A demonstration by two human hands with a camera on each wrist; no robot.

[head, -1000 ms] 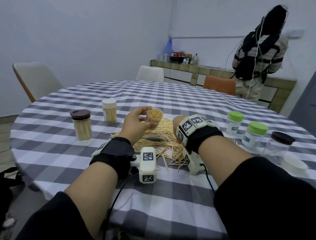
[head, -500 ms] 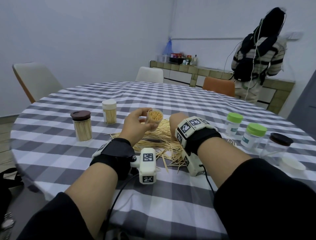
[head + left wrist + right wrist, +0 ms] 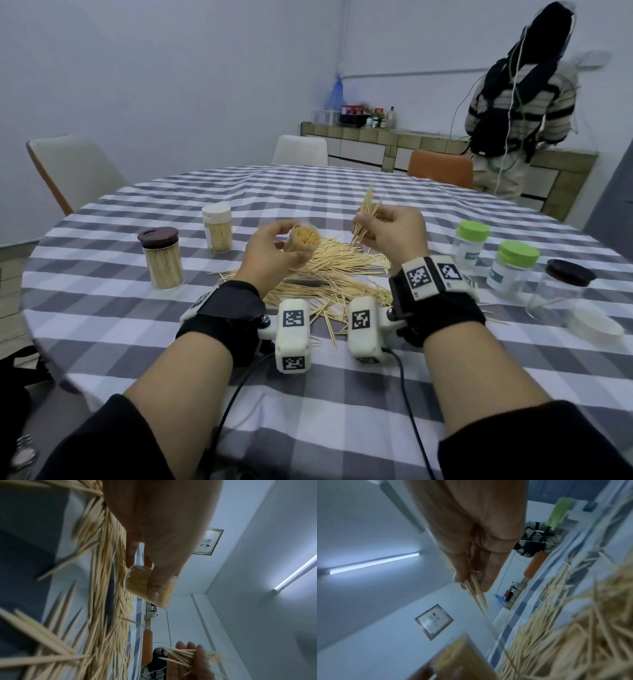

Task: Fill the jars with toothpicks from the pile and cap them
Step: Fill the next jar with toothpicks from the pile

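A: Landmark is the toothpick pile [image 3: 329, 274] on the checked tablecloth [image 3: 137, 308]. Left to right?

B: Well left of the pile: brown-lidded jar [image 3: 161, 257], upright, packed. Behind it, nearer the pile, white-capped jar [image 3: 217, 227], also upright and full.

A: Left hand [image 3: 274, 253]?

B: Above the pile's left part. Fingers and thumb curled round an open, uncapped jar [image 3: 303, 241], full of sticks. Its long axis is tilted, mouth towards the camera and up.

A: Right hand [image 3: 394, 236]?

B: Above the pile's right part, fingers closed on a toothpick bundle [image 3: 366, 219]. The bundle's long axis is near upright, tips fanning upward, leaning slightly away.

A: Right of the pile?

B: Two green-capped jars [image 3: 469, 241] [image 3: 513, 265], then a dark-lidded clear jar [image 3: 561, 291], with a white lid [image 3: 594, 325] lying just in front of it.

A: Change from a second ago?

B: The right hand was down at the pile, knuckles up. Now it is raised with the bundle. The left hand holds the jar much as before.
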